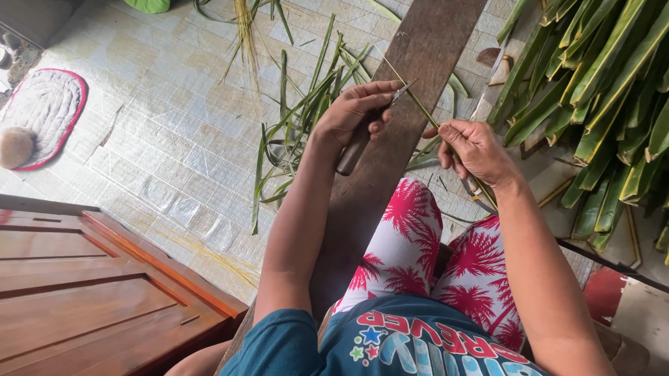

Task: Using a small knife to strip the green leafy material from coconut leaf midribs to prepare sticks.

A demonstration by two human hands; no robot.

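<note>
Left hand (358,109) closed on knife (362,131), blade against thin leaf rib (413,96). Right hand (472,147) pinching same rib above wooden plank (412,67). Green leaves (612,74) piled at right.

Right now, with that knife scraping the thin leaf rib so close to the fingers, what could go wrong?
1. The knife in the left hand works toward the right hand pinching the leaf rib; a slip might nick those fingers.
2. The thin rib could snap under the blade.
3. Leaf strips scattered on the floor might be slippery underfoot.
</note>
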